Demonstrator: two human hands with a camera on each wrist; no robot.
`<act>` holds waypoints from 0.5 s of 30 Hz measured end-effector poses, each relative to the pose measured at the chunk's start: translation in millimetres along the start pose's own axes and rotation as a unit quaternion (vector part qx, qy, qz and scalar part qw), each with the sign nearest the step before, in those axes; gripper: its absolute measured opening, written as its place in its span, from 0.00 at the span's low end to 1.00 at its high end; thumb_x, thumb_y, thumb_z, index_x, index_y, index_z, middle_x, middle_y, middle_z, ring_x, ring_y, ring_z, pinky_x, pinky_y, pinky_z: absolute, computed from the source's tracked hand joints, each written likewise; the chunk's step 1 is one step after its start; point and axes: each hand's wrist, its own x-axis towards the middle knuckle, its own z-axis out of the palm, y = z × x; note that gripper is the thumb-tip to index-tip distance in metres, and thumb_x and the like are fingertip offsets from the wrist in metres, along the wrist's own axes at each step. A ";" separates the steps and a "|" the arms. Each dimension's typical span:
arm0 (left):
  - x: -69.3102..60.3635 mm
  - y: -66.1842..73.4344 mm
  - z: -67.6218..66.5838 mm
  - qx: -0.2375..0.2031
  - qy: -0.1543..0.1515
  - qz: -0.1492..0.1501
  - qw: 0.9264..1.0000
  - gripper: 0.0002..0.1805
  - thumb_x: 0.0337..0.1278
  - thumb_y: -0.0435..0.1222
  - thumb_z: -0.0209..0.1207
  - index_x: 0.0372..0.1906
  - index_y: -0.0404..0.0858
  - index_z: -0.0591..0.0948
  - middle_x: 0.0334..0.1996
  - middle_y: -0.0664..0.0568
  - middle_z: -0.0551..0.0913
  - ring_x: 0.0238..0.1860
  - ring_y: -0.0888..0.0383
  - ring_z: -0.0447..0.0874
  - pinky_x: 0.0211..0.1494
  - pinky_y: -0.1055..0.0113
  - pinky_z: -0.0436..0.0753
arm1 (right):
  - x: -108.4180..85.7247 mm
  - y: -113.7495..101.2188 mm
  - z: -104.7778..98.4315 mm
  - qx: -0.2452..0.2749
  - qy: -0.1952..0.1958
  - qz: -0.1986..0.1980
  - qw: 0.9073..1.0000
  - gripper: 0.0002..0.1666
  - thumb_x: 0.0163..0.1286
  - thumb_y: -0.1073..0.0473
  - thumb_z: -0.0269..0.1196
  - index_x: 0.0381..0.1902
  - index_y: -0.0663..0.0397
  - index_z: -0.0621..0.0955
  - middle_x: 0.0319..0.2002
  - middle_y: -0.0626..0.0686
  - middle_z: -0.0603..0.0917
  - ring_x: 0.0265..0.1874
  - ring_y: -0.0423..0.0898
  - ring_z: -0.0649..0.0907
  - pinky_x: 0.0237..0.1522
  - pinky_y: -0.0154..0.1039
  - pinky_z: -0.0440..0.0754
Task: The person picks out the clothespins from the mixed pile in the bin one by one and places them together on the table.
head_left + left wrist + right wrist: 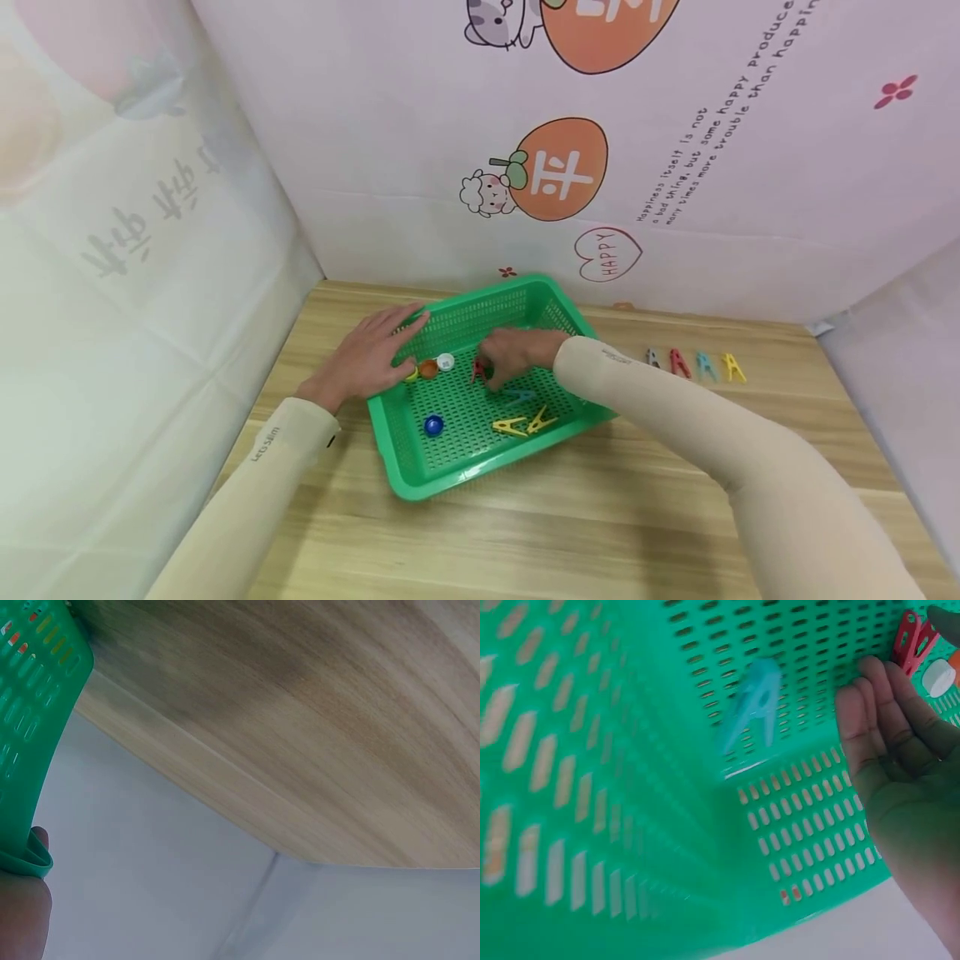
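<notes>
A green perforated basket (480, 460) stands on the wooden table. My left hand (367, 354) holds its left rim, thumb hanging inside near a yellow cap (412, 375). Inside the basket, my right hand (513, 354) pinches a red clothespin (911, 643) between thumb and fingers. A light-blue clothespin (756, 701) lies on the basket floor close to that hand. Two yellow clothespins (510, 426) lie nearer the front wall. An orange cap (428, 369) and a white cap (446, 362) sit left of the right hand, with a blue cap (433, 426) farther forward.
Right of the basket, a row on the table holds a grey clothespin (653, 358), a red one, a light-blue one and a yellow clothespin (733, 367). Printed white sheeting (420, 167) rises behind the table and along both sides.
</notes>
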 end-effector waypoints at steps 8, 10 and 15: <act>2.0 2.8 -1.0 0.004 -0.004 0.000 1.000 0.42 0.77 0.46 0.56 0.89 0.42 0.58 0.89 0.43 0.54 0.87 0.37 0.55 0.89 0.38 0.57 | 10.8 -13.8 -0.2 -0.024 0.025 -0.048 0.998 0.11 0.74 0.48 0.70 0.35 0.44 0.82 0.30 0.42 0.80 0.26 0.38 0.73 0.34 0.35 0.73; 1.9 2.1 -0.8 0.008 -0.002 -0.001 1.000 0.42 0.77 0.46 0.55 0.89 0.42 0.58 0.89 0.43 0.54 0.87 0.37 0.55 0.89 0.38 0.57 | 10.9 -15.1 0.7 -0.035 0.028 -0.038 0.998 0.12 0.74 0.46 0.71 0.37 0.45 0.84 0.33 0.43 0.83 0.29 0.39 0.75 0.36 0.36 0.76; -0.1 0.6 0.1 0.008 -0.004 -0.004 1.000 0.42 0.77 0.46 0.55 0.89 0.42 0.57 0.89 0.44 0.54 0.87 0.37 0.55 0.89 0.38 0.57 | 11.7 -15.5 5.9 -0.054 0.032 -0.025 0.998 0.12 0.74 0.46 0.72 0.42 0.47 0.87 0.37 0.45 0.86 0.32 0.39 0.79 0.38 0.37 0.80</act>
